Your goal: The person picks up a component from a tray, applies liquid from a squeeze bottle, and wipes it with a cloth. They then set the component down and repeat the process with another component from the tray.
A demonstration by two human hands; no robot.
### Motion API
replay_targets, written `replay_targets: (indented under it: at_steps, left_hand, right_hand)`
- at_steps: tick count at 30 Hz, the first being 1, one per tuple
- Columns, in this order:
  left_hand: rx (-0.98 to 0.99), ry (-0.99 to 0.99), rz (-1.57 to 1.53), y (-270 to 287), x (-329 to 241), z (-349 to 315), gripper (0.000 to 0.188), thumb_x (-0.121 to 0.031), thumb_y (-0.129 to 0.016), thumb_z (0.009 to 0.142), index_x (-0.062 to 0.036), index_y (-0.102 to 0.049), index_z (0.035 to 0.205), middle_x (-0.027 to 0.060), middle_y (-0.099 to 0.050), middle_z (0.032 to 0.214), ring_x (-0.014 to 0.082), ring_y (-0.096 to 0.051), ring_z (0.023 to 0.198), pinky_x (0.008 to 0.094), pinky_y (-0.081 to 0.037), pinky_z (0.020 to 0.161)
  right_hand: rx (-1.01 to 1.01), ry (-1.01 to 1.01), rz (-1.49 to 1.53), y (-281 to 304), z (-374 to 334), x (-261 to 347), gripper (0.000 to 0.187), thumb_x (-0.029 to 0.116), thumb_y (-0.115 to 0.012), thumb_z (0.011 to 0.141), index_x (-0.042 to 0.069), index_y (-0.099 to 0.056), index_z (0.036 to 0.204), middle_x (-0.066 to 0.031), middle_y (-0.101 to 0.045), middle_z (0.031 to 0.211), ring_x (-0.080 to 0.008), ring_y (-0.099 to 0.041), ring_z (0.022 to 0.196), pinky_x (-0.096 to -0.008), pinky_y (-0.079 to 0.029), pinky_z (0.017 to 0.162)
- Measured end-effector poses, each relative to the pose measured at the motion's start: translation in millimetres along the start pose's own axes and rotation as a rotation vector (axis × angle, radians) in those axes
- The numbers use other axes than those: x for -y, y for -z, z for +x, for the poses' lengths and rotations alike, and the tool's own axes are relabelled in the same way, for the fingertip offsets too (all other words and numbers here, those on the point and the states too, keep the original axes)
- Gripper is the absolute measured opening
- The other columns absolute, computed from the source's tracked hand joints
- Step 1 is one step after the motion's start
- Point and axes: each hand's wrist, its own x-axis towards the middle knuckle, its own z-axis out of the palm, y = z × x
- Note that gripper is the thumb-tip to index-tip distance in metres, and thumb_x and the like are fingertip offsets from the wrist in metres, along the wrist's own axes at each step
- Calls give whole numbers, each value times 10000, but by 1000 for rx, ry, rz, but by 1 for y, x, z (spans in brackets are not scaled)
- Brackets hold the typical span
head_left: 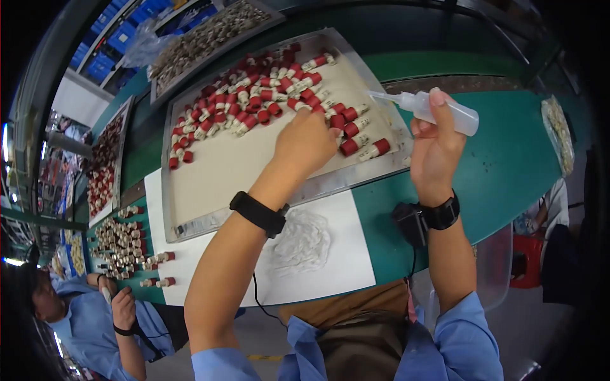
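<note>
My left hand (pixel 309 141) reaches into a shallow metal-rimmed tray (pixel 330 182). Its fingers are curled down among small cylindrical parts (pixel 274 109), each with a red end and a pale, metallic-looking end. The hand itself hides whatever its fingertips pinch. To the right, above the tray's right edge, my right hand (pixel 437 136) is closed round a translucent white squeeze bottle (pixel 460 117). The bottle lies nearly level, its thin nozzle (pixel 383 95) pointing left over the tray. Several parts (pixel 373 150) lie loose between my left hand and that edge.
White paper (pixel 346 254) with a crumpled white cloth (pixel 302 241) lies in front of the tray. Upright red-ended parts (pixel 121 244) stand at left on the green table (pixel 502 165). A bag (pixel 558 135) lies far right. Another person (pixel 105 327) works at lower left.
</note>
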Motion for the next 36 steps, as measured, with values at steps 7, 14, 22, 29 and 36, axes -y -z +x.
replay_targets:
  at_steps: [7,14,22,29,36]
  left_hand:
    - [-56,228,-13,-22,-35,-2,224,-194,-612,712,2,-554,804,181,-548,906,326,-555,845,399,-453,719]
    - [-207,269,-134,-9,-29,-14,218,-185,-599,729,3,-552,829,171,-573,833,303,-586,695,372,-472,625]
    - [-272,595,-888,55,-5,-96,156,-99,-564,810,24,-528,900,95,-581,772,131,-589,627,226,-474,517]
    - [-695,677,-998,31,-15,-187,137,23,-538,802,42,-510,935,94,-561,839,139,-597,680,216,-494,531]
    - [-914,510,-578,2,-18,-218,204,114,-573,731,32,-525,913,123,-524,914,163,-597,722,224,-503,578]
  right_hand:
    - [-18,-31,-11,2,-5,-1,190,173,-633,794,23,-560,885,-23,-541,718,-71,-457,571,-219,-350,498]
    - [-1,-65,57,4,-8,11,192,171,-636,790,23,-557,884,-24,-542,724,-69,-454,560,-222,-346,480]
    - [82,-138,125,-8,-21,10,188,179,-636,793,42,-564,899,-1,-538,720,-47,-437,572,-207,-343,517]
    - [421,-248,-26,-19,-69,9,292,227,-637,781,57,-523,988,-16,-506,834,-81,-457,712,-218,-363,603]
    - [942,-5,-156,-13,-96,-2,395,289,-709,691,59,-488,924,-53,-422,904,-116,-407,779,-245,-372,710]
